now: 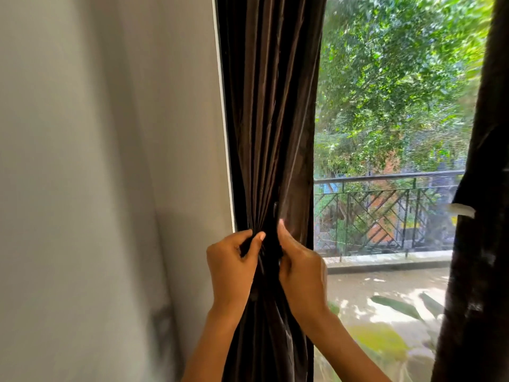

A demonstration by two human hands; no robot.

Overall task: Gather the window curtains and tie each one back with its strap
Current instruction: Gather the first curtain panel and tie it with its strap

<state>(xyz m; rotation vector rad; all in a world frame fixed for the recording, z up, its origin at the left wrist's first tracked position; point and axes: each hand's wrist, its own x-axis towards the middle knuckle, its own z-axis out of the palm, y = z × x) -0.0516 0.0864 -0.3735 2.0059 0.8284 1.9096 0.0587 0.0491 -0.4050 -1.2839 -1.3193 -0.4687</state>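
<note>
Left of the fingers stood a plain grey wall (96,161), with a thin white window frame edge (224,119) running up between it and the dark brown curtain (270,106). To the right of the fingers the window pane (385,285) opened onto green trees (394,78), a dark metal railing (385,210) and sunlit paved ground below it. Farther right hung a second dark curtain (479,244), with a small white piece (462,209) showing at its inner edge. The brown curtain was bunched into tight pleats that narrowed down to the point where both hands met. The left hand (231,266) had its fingers (246,238) and thumb curled closed, pinching a gathered fold of the curtain. The right hand (301,271) sat just beside it, its thumb raised against the cloth and its fingers wrapped around the bunched curtain, out of sight behind the fabric. Between the two hands lay a very dark band of cloth; whether that was the strap or only shadowed folds could not be told. Both forearms were cut off by the bottom edge, and the far curtain was blurred.
</note>
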